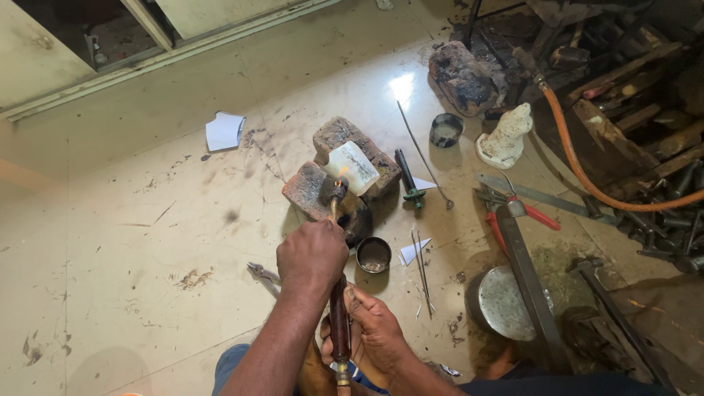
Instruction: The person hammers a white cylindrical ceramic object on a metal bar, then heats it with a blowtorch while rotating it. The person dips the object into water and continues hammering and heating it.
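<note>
Heating step's on: left hand [312, 255] is fisted around the torch [339, 308] up front, right hand [375, 326] pinching its dark red handle lower down. The flame licks at the white block [353, 167] sitting across two bricks [345, 139] on the floor [132, 235]. I'd guess next move needs a steady aim there.
</note>
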The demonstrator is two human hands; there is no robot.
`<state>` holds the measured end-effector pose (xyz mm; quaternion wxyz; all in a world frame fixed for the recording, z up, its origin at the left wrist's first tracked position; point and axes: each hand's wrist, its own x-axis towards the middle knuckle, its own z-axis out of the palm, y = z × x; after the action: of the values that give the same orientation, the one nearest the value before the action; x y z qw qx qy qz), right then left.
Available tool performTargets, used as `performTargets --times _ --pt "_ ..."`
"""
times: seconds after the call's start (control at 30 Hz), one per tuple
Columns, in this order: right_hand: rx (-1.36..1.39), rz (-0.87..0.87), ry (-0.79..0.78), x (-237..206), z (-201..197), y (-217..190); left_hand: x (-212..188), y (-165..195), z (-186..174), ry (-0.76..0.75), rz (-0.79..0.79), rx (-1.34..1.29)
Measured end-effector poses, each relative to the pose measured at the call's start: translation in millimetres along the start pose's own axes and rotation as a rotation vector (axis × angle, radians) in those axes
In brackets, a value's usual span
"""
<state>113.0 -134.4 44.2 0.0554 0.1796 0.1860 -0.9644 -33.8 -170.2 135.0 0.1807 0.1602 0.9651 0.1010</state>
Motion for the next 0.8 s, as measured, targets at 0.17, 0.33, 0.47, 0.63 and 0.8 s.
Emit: performTargets --times 0.17,0.33,0.47,0.63,0.8 --pt "-0.011 0.003 0.001 0 0 1 1 -2 2 0.041 0.003 -0.019" --pt "-0.033 0.010 0.018 0 0 2 1 -4 4 0.042 -0.051 -0.075" --pt "-0.050 0.009 0.023 1 1 3 0 -5 5 0.014 -0.074 -0.086" --pt "-0.089 -0.004 0.039 2 1 6 0 -6 5 0.080 -0.059 -0.073" --pt "-0.082 -0.011 0.046 3 0 9 1 -6 11 0.078 -0.058 -0.052"
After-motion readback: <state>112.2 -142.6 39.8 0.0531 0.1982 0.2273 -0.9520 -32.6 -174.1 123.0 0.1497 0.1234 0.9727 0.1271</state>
